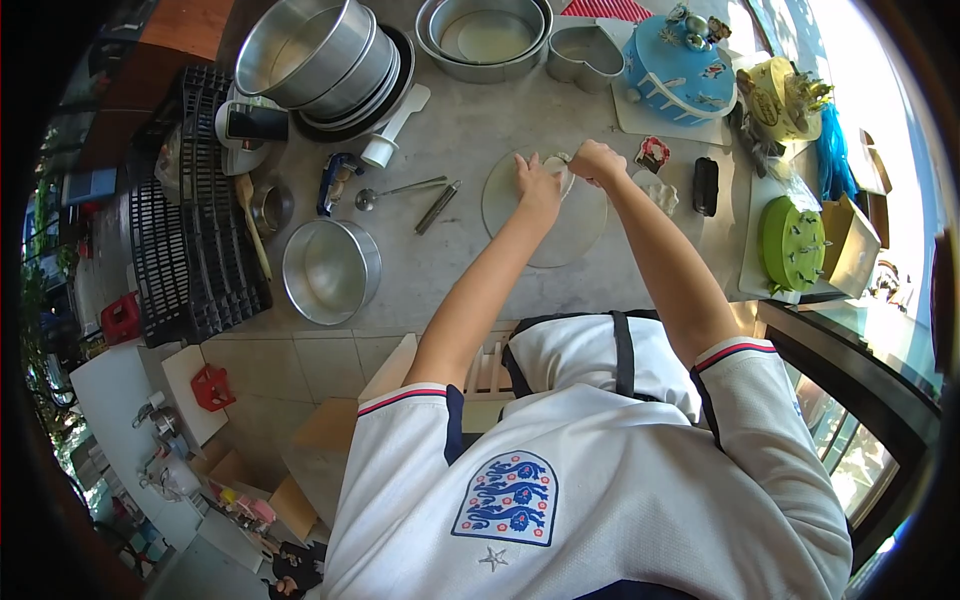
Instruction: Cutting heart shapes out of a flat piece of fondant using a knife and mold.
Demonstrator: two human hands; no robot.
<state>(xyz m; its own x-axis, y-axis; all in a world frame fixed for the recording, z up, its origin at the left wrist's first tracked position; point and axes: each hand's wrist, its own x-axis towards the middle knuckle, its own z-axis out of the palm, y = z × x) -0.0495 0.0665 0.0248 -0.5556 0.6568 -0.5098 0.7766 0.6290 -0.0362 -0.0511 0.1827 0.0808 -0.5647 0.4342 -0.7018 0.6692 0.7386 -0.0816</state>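
On the grey table before me lies a thin round pale disc (pixel 544 232), perhaps a board. My left hand (pixel 538 184) rests over its upper part, fingers spread, against a small whitish round piece (pixel 556 166) with an uneven edge. My right hand (pixel 598 163) is curled at the upper right edge of that piece; what its fingers pinch, if anything, is too small to tell. Right of the disc lie a crumpled white lump (pixel 660 196) and a small red-and-white figure piece (pixel 653 153).
Stacked metal cake pans (pixel 322 60), a lone round pan (pixel 331 271) and a ladle (pixel 366 199) are on the left. Round pans (pixel 484 71) and a heart-shaped pan (pixel 585 60) stand at the back. Blue (pixel 679 71) and green (pixel 793 244) decorated cakes are on the right.
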